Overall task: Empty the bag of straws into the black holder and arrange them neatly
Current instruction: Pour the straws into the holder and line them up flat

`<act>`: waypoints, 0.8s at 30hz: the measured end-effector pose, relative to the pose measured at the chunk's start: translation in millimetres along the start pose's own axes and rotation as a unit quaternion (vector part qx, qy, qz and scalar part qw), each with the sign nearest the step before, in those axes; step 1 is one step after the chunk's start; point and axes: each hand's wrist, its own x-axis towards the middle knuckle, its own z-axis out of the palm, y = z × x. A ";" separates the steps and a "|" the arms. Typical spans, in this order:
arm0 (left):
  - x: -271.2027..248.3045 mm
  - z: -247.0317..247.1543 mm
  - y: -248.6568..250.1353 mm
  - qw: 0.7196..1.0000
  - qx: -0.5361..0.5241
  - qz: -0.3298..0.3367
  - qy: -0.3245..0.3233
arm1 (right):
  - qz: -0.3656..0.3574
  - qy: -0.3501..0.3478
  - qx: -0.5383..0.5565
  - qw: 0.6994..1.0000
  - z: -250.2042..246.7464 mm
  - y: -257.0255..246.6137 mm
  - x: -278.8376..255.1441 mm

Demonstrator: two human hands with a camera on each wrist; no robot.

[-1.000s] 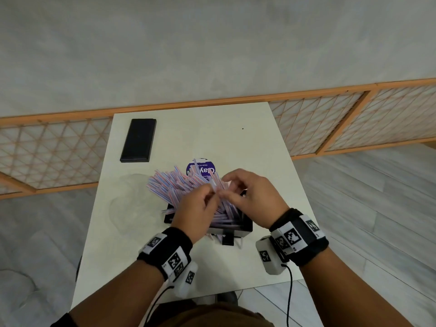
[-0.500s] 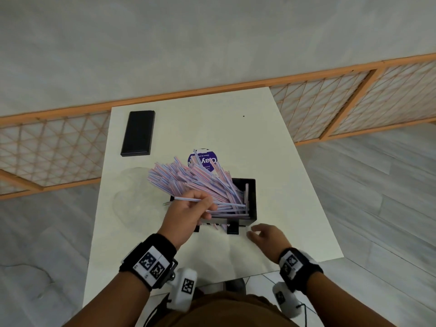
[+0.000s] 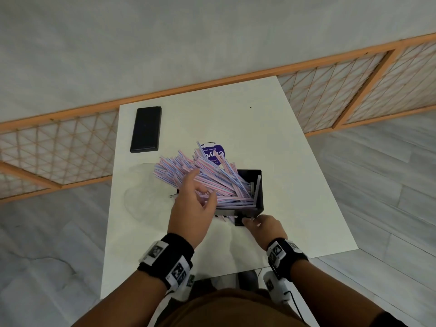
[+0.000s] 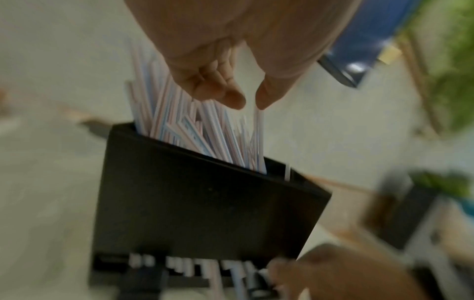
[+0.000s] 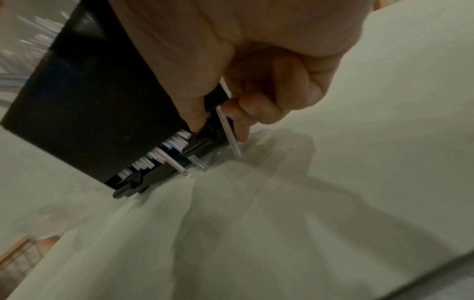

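The black holder (image 3: 258,185) stands mid-table, and a fan of pink-and-blue striped straws (image 3: 203,175) leans out of it to the left. My left hand (image 3: 200,197) hovers over the near straws with loose fingers. In the left wrist view the thumb tip touches the top of one upright straw (image 4: 259,132), with a gap to the index finger. My right hand (image 3: 253,222) is at the holder's front base. There the thumb and a finger pinch a straw (image 5: 227,127) that sticks out of the bottom slot (image 5: 164,156). The clear empty bag (image 3: 141,192) lies flat to the holder's left.
A flat black slab (image 3: 146,129) lies at the table's far left corner. A purple round label (image 3: 213,153) shows behind the straws. The white table (image 3: 295,208) ends close behind my wrists, and a wooden lattice rail (image 3: 330,100) runs along its far side.
My right hand dropped from the straw pile to the holder's front base and took a straw there. My left hand let go of the single straw it held and opened over the pile.
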 end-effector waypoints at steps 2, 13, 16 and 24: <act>-3.3 1.8 -0.3 0.984 0.125 0.122 -0.039 | 0.006 0.001 0.002 1.000 3.4 -7.1 2.5; 21.9 30.9 -39.4 0.844 0.416 0.257 -0.222 | -0.027 0.023 -0.028 0.999 2.8 2.1 3.4; 24.1 29.7 -37.9 0.848 0.411 0.242 -0.231 | -0.069 0.001 -0.146 0.987 -1.6 18.0 -7.6; 35.6 25.3 -46.5 0.859 0.341 0.225 -0.310 | -0.105 -0.150 -0.282 0.942 -25.2 57.8 -52.8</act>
